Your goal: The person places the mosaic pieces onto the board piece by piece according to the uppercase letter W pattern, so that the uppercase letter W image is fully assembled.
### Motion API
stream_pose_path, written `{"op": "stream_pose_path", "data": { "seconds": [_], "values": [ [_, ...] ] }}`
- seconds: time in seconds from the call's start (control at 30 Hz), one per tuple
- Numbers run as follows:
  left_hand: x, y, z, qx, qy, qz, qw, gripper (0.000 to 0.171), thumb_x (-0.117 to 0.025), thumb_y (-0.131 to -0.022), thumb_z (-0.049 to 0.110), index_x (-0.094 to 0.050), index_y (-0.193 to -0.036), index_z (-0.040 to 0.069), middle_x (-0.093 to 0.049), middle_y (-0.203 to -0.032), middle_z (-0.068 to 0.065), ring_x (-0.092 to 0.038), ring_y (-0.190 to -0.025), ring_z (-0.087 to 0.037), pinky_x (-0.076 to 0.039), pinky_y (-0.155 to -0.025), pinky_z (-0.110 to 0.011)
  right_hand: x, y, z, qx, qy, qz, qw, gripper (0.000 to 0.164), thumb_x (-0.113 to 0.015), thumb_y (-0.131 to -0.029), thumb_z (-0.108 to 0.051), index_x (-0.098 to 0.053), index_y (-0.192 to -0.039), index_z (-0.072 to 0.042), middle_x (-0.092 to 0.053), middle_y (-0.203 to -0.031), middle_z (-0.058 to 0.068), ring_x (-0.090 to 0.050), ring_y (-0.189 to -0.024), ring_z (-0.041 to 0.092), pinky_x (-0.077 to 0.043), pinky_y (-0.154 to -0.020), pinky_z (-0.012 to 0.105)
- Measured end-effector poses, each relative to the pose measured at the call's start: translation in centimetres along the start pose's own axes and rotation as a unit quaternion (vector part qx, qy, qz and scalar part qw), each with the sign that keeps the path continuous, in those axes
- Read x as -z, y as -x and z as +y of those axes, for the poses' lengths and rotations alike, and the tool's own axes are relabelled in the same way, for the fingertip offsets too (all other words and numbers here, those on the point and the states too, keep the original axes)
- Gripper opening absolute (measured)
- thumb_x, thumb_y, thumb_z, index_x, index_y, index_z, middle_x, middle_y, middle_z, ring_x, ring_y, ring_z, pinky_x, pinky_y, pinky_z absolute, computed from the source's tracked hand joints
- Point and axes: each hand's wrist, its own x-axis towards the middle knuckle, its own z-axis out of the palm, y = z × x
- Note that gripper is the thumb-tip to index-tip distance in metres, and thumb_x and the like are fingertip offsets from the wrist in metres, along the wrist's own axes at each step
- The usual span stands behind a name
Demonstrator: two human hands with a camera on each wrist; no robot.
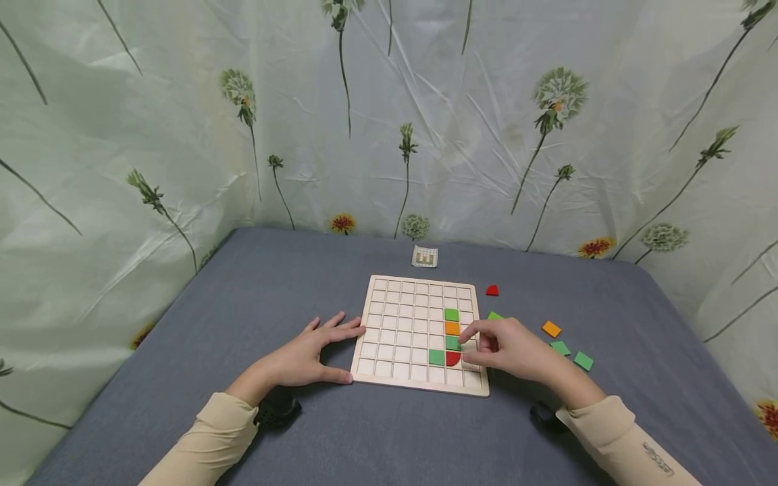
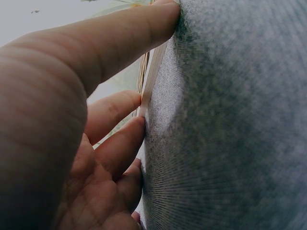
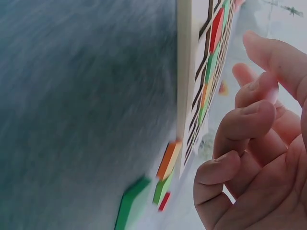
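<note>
A person's left hand (image 1: pixel 306 356), fingers spread, touches the board (image 1: pixel 389 336)'s left edge; the right hand (image 1: pixel 513 347), loosely curled, empty, hovers beside coloured tiles (image 1: pixel 452 328).

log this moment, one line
left hand: touches board; right hand: over board, nothing visibly held; on board: green tiles, orange tile, red piece

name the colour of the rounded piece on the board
Red; the rounded piece shows best in the head view.
</note>
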Motion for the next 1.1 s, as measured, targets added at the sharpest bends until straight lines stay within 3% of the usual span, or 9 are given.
{"op": "stream_pose_path", "data": {
  "seconds": [0.47, 1.1],
  "values": [
    [-0.1, 0.1, -0.2, 0.003, -0.004, 0.001, 1.0000, 0.084, -0.089, -0.088, 0.040, -0.052, -0.161, 0.022, -0.039, -0.175, -0.003, -0.015, -0.168, -0.041, 0.002, -0.130, -0.075, 2.0, 2.7, 2.5, -0.057, 0.006, 0.040, 0.998, 0.025, -0.086, -0.093, -0.027, -0.077, -0.111, -0.013, -0.053, -0.074, -0.006, -0.044, -0.061, 0.002, -0.039, -0.056, 0.021],
    [-0.1, 0.0, -0.1, 0.001, 0.000, 0.003, 1.0000, 0.084, -0.089, -0.087, 0.040, -0.053, -0.161, 0.022, -0.039, -0.174, -0.003, -0.016, -0.168, -0.042, 0.002, -0.129, -0.075, 3.8, 6.8, 5.6, -0.093, 0.037, 0.083, 0.991, 0.031, -0.084, -0.094, -0.029, -0.077, -0.119, -0.012, -0.054, -0.076, -0.006, -0.044, -0.060, 0.002, -0.039, -0.055, 0.023]
  ]
}}
